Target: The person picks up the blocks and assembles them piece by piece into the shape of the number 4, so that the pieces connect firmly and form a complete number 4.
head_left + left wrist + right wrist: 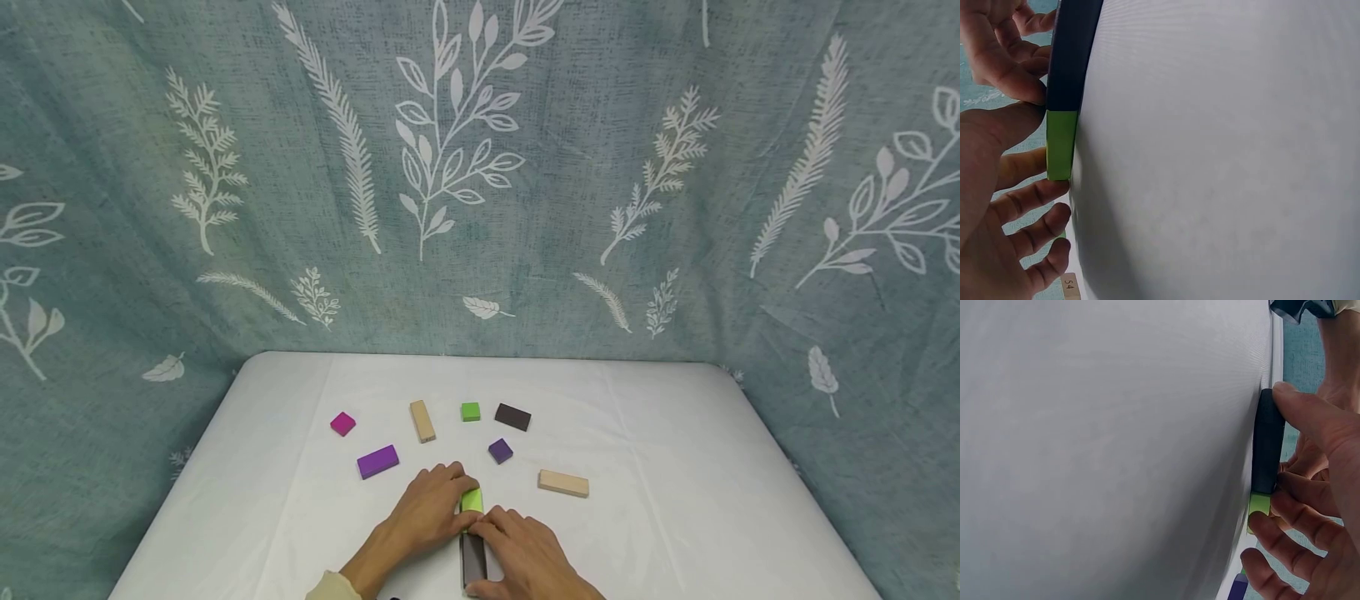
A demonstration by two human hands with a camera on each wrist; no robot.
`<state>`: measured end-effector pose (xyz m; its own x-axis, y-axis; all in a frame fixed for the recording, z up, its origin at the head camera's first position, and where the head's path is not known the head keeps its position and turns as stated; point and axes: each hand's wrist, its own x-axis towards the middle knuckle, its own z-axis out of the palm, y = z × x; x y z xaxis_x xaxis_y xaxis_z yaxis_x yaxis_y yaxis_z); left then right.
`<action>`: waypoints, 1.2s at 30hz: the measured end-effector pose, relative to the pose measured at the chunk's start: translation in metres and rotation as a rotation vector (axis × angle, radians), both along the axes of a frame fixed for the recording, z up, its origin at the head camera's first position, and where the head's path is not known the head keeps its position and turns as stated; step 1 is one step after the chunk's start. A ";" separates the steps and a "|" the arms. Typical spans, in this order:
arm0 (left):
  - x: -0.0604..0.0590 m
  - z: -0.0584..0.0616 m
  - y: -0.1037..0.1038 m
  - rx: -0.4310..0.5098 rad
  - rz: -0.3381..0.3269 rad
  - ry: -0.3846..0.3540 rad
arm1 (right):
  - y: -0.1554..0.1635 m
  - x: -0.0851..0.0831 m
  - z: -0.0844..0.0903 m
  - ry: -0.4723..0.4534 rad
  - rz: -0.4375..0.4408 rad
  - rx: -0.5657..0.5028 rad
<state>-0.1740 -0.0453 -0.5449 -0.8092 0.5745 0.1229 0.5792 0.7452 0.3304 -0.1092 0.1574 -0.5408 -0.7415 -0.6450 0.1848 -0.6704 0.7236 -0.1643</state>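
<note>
Teal curtain with white leaf prints behind; white-covered worktop (pixel 675 467) in front. Near its front edge, a lime-green block (pixel 472 501) and a dark brown block (pixel 473 560), laid end to end in one line, green farther out, brown closer to the body. Both flat, rectangular, with plain matte faces; brown the longer of the two.

Left hand (pixel 431 512) on the left flank of the pair, fingers curled around the green block, thumb at the joint. Right hand (pixel 525 558) on the right flank, fingers bent against the green block and the joint, thumb along the brown one. Both hands clamped on the blocks from opposite sides, fingertips nearly meeting over the seam.

Beyond the hands, well apart from them: a small purple cube (pixel 500 451) just past the fingertips, a tan wooden block (pixel 563 483) off to the right of the right hand, a purple flat block (pixel 377 461) left of the left hand. Farther out, in a loose arc: a magenta cube (pixel 342 423), a second tan block (pixel 422 421), a small green cube (pixel 470 411), a dark brown flat block (pixel 513 417).
</note>
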 end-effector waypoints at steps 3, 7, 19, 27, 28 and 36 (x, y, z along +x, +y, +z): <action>0.000 0.000 0.001 -0.003 0.003 -0.003 | 0.001 0.000 -0.002 0.018 0.000 -0.004; 0.000 0.000 0.001 -0.008 0.007 -0.003 | 0.002 0.001 -0.002 0.005 -0.010 0.007; 0.000 0.000 -0.001 -0.007 0.007 -0.027 | 0.001 0.002 -0.003 0.019 -0.008 0.018; 0.002 0.002 -0.004 0.054 0.027 -0.068 | 0.003 0.001 -0.001 -0.082 -0.019 -0.001; 0.002 0.001 -0.005 0.063 0.031 -0.066 | 0.003 0.001 -0.001 -0.088 -0.019 -0.016; 0.005 -0.001 -0.011 0.106 0.046 -0.050 | 0.009 0.001 0.001 -0.099 -0.041 -0.052</action>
<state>-0.1691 -0.0564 -0.5456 -0.8412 0.5223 0.1396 0.5257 0.7299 0.4369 -0.1080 0.1663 -0.5395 -0.7834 -0.6051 0.1419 -0.6190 0.7392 -0.2656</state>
